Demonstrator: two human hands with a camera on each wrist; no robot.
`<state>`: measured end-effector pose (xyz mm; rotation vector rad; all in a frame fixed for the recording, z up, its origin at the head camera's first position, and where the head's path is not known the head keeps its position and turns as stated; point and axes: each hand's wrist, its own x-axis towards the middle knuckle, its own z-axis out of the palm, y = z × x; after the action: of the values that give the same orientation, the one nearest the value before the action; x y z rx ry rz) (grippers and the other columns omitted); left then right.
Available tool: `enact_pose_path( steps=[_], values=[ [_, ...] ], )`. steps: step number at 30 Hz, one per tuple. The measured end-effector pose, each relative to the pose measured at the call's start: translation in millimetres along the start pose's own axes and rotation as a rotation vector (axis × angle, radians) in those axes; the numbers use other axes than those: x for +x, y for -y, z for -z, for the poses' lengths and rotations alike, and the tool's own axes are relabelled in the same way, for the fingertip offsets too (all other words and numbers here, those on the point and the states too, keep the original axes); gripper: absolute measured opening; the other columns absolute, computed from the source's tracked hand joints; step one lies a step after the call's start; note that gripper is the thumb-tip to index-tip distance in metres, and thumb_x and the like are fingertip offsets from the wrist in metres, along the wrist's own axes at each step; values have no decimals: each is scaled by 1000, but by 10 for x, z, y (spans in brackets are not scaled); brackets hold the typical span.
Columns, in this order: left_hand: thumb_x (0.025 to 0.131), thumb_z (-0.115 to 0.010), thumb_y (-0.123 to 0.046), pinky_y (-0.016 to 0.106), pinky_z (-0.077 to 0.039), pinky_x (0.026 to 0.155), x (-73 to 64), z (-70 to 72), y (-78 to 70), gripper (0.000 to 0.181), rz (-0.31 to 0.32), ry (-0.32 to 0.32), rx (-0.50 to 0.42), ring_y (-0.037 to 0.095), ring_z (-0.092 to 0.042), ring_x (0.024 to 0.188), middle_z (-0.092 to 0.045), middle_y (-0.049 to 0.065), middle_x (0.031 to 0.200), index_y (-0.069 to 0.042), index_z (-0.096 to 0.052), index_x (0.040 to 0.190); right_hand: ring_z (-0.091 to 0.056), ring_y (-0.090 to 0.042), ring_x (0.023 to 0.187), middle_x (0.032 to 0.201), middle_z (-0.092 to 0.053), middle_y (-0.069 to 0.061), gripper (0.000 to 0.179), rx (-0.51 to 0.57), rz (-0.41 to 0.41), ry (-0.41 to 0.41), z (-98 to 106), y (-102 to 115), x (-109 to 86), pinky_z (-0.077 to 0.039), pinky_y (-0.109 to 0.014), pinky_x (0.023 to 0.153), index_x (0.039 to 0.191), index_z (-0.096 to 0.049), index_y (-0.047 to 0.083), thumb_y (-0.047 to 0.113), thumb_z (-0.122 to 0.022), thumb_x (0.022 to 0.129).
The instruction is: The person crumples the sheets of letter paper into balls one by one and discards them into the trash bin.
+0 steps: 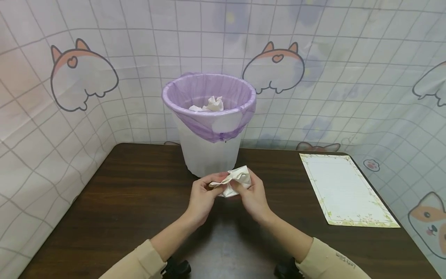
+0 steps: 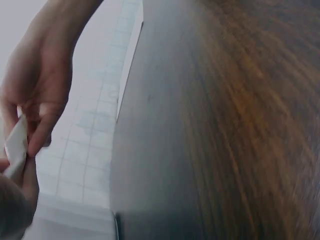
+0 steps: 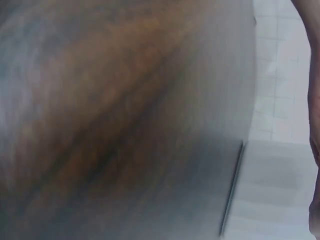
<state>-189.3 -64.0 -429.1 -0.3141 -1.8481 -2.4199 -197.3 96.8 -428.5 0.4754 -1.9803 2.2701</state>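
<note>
Both hands hold one crumpled sheet of white paper (image 1: 240,176) above the middle of the table, in front of the bin. The left hand (image 1: 203,195) pinches its left edge between thumb and fingers. On the other side, the right hand (image 1: 254,195) grips it with the thumb on the near face. In the left wrist view the folded paper (image 2: 17,142) shows between the two hands at the left edge. Only a strip of the right hand (image 3: 315,110) appears in the right wrist view, and the paper is out of sight there.
A white bin (image 1: 209,149) with a purple liner (image 1: 223,126) stands at the table's back. Crumpled white papers (image 1: 213,104) lie inside it. Flat on the right of the dark wooden table (image 1: 115,209) is a sheet with a floral border (image 1: 348,190). A patterned cloth (image 1: 146,50) hangs behind.
</note>
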Motion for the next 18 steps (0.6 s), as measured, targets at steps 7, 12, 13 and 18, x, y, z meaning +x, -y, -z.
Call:
enact_pose_path(
  steps=[7, 12, 13, 18],
  values=[
    [109, -45, -25, 52, -49, 100, 41, 209, -144, 39, 197, 274, -141, 30, -49, 129, -53, 16, 142, 3, -68, 125, -70, -23, 88, 110, -64, -18, 30, 21, -71, 93, 162, 48, 40, -61, -47, 71, 127, -56, -9, -5, -63, 98],
    [113, -34, -35, 57, -45, 105, 108, 358, -156, 47, 316, 409, -261, 32, -47, 133, -44, 17, 151, -8, -70, 128, -70, -22, 88, 110, -66, -16, 32, 31, -62, 160, 233, 57, 61, -61, -51, 71, 128, -54, -12, -4, -63, 99],
    [113, -37, -31, 55, -46, 104, 115, 371, -143, 43, 323, 409, -266, 32, -51, 130, -45, 17, 150, -6, -66, 132, -70, -22, 87, 110, -66, -15, 32, 33, -60, 171, 246, 62, 64, -61, -50, 71, 128, -54, -12, -4, -63, 99],
    [107, -57, -12, 45, -53, 98, 124, 374, -90, 47, 335, 401, -199, 24, -62, 114, -56, 12, 135, 4, -45, 149, -70, -20, 87, 108, -67, -11, 31, 18, -48, 203, 287, 101, 69, -61, -42, 69, 128, -53, -12, -4, -62, 99]
  ],
)
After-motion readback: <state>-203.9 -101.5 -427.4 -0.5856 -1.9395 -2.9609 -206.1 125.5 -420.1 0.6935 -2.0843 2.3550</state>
